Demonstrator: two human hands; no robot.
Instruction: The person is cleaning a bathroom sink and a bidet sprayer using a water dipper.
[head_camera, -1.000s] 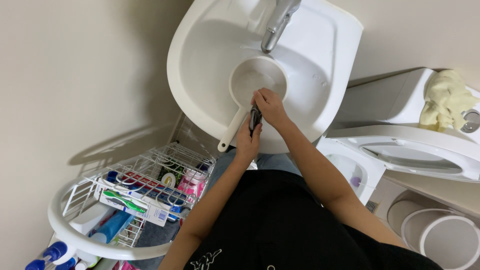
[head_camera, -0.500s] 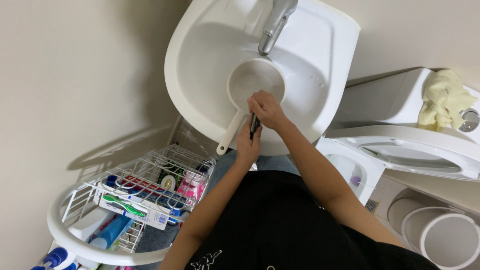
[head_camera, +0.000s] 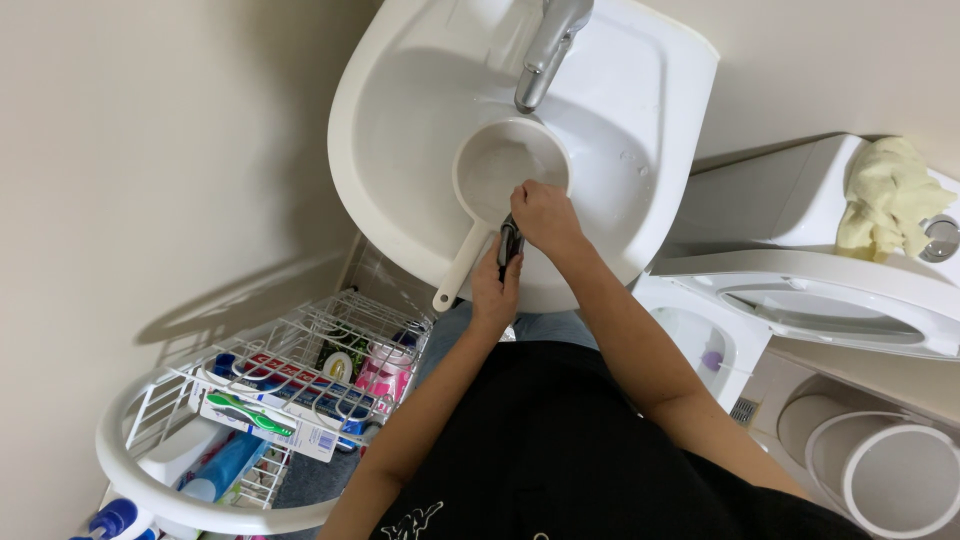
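A home bathroom: white sink (head_camera: 400, 200), toilet (head_camera: 800, 290), toiletries rack (head_camera: 290, 390).

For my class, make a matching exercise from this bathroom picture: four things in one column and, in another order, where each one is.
Things:
1. white dipper
2. yellow cloth
3. toothbrush pack
4. dark slim object

Places:
A. on the toilet tank, at the right
B. in the wire rack, lower left
C. between the left hand and right hand, at the basin's front edge
D. in the sink, under the tap

Pairs: 1-D, 2-A, 3-B, 4-C
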